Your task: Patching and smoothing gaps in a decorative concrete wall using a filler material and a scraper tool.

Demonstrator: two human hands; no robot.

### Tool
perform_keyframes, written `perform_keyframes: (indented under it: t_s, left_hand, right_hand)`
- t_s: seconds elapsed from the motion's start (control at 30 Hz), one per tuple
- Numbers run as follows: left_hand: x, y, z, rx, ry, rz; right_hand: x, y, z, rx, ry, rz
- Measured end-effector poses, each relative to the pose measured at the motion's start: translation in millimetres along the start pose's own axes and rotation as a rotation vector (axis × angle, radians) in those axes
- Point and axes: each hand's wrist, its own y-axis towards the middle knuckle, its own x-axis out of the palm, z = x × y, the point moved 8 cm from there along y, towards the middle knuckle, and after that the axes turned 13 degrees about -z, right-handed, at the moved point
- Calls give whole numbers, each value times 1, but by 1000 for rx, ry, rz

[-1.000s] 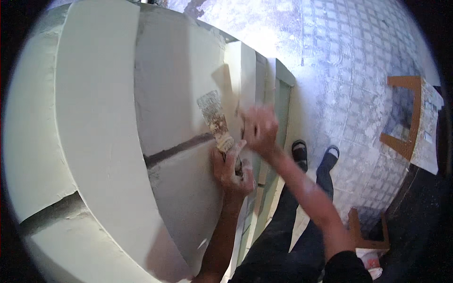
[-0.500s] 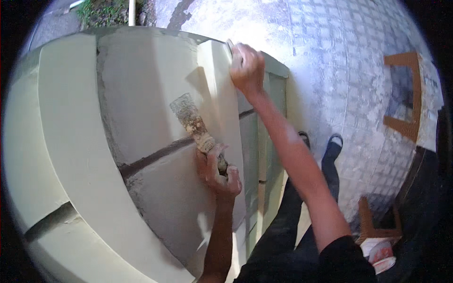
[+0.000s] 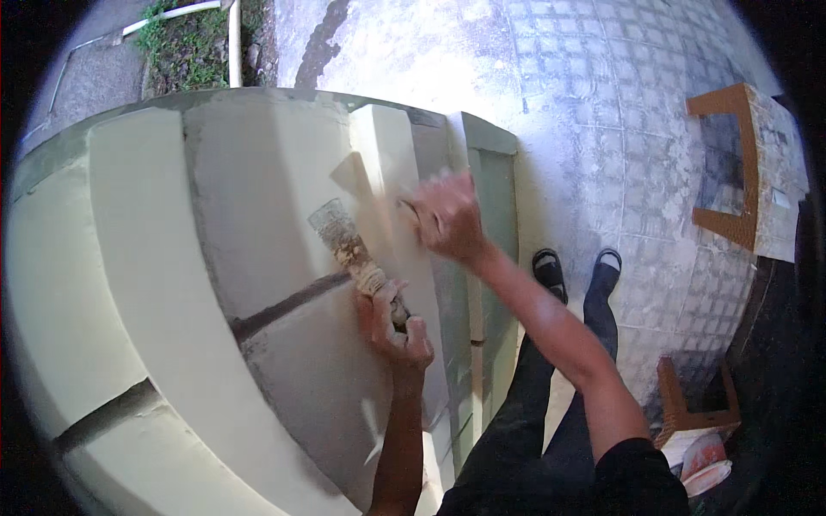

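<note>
My left hand [image 3: 400,331] is closed round the handle of a putty knife [image 3: 351,245]. Its broad blade, crusted with dried filler, points up and to the left in front of the wall. My right hand [image 3: 449,219], smeared by motion, is closed beside the narrow raised strip [image 3: 391,155]. A thin edge of something shows at its fingers, too blurred to name. Both hands are over the pale panelled wall [image 3: 245,198], whose surface has raised bands and dark grooves [image 3: 288,305].
Right of the wall lies a patterned tiled floor [image 3: 645,172], with my sandalled feet on it. A brown-framed stool [image 3: 747,163] lies at the far right. Another brown-framed piece [image 3: 675,396] and a red-and-white container [image 3: 705,460] are at the lower right. Pipes [image 3: 234,43] and plants [image 3: 185,52] are beyond the wall.
My right hand has come down along the raised strip, from near its top edge. My left hand still holds the putty knife. The whole view has shifted slightly, showing more beyond the wall.
</note>
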Motion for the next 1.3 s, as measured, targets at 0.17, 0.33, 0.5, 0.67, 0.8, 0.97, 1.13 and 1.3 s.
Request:
perform_keyframes:
  t_s: [0.17,0.33,0.5,0.67,0.8,0.97,1.13,1.3]
  left_hand:
    - [10,-5,3,-88,77,35]
    - [7,-6,-5,-77,-63,29]
    - [-6,-6,-6,-2,29,94]
    - [8,-1,3,-9,49,17]
    - [7,-4,0,-23,128,97]
    - [13,-9,-4,-25,73,-6]
    - [10,-25,-9,46,105,227]
    - [29,-38,54,-96,-294,-48]
  right_hand:
    - [-30,5,-8,-179,-156,188]
    - [-24,-38,-29,-264,-23,-119]
    - [-40,-35,-61,-120,135,-12]
    - [-36,-1,-28,-103,78,4]
    - [-31,-37,-40,-165,151,-49]
    - [-100,-229,-62,157,92,-529]
    - [-207,-267,-105,234,62,-250]
    - [-271,-260,-82,689,221,-387]
